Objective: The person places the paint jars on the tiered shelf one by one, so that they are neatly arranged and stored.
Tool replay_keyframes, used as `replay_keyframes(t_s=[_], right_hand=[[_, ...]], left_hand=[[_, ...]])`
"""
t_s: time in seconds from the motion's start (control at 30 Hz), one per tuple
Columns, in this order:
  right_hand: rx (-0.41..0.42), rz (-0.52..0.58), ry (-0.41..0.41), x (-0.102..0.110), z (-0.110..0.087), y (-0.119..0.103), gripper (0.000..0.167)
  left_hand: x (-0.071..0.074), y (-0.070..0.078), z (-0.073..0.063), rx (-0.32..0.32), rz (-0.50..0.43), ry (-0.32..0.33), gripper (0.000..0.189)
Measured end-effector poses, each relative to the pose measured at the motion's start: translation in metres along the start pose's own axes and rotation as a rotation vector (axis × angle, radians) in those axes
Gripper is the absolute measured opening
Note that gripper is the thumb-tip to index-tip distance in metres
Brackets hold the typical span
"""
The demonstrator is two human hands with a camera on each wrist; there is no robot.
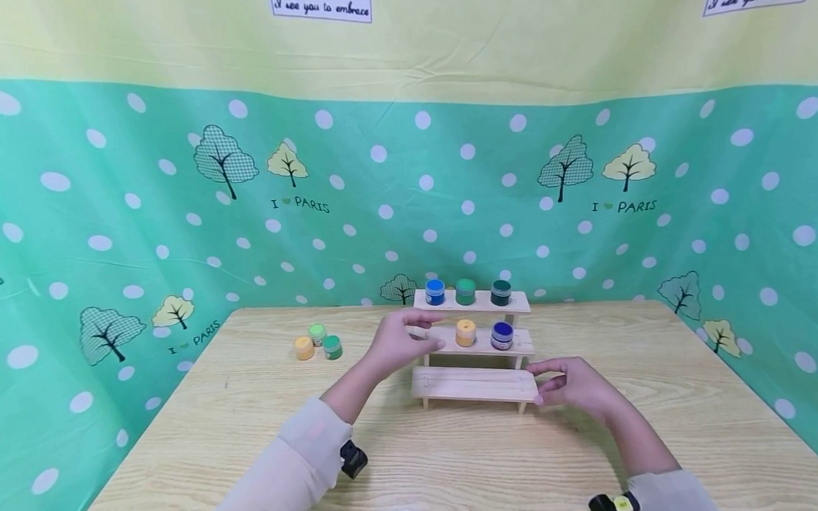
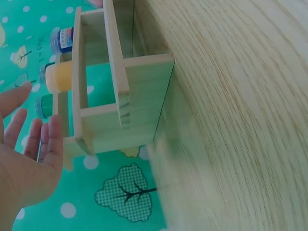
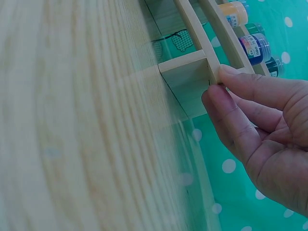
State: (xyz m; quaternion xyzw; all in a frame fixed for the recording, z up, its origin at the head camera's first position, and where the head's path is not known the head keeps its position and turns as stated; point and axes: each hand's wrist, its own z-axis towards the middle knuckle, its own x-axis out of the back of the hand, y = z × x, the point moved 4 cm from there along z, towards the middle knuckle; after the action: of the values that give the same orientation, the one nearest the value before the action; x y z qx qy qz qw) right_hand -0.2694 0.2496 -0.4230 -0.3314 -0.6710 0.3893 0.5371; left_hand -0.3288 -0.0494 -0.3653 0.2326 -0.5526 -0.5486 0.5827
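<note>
The right hand (image 1: 579, 385), right of centre in the lower half of the head view, pinches the right end of the lowest board of the three-tier wooden stand (image 1: 474, 385), thumb above the edge and fingertips against it. The left hand (image 1: 393, 348), near the centre of that frame, grasps nothing: its thumb and fingers are parted beside the left end of the middle tier. Whether a fingertip touches the wood there, I cannot tell.

The stand sits right of centre, on the wood-grain table (image 1: 253, 434). Its middle tier bears an orange paint jar (image 1: 465, 334) and, to the right, a violet-blue paint jar (image 1: 502, 336). Along the top tier runs a row of three: a bright blue paint jar (image 1: 434, 292), a mid-green paint jar (image 1: 465, 292) and a dark green paint jar (image 1: 500, 293).

Farther out, left of centre in the frame, a yellow-orange jar (image 1: 305, 348), a light green jar (image 1: 317, 335) and an emerald jar (image 1: 332, 348) cluster on the table.

Filling the stand looks partly done: the top row seems complete, the middle one short at its left, the lowest unstarted, with three jars left to place.
</note>
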Motion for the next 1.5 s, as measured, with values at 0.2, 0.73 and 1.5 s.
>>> replay_keyframes(t_s=[0.2,0.73,1.5], right_hand=[[0.005,0.007,-0.004,0.000,0.000,0.001,0.056],[-0.003,0.011,-0.010,0.000,0.001,0.003,0.055],[0.002,0.019,-0.024,0.000,0.001,0.004,0.060]], left_hand=[[0.010,-0.001,-0.007,-0.015,-0.026,0.007,0.036],[0.042,-0.011,-0.026,0.069,-0.039,0.041,0.037],[0.084,-0.029,-0.047,0.157,-0.129,0.080,0.043]])
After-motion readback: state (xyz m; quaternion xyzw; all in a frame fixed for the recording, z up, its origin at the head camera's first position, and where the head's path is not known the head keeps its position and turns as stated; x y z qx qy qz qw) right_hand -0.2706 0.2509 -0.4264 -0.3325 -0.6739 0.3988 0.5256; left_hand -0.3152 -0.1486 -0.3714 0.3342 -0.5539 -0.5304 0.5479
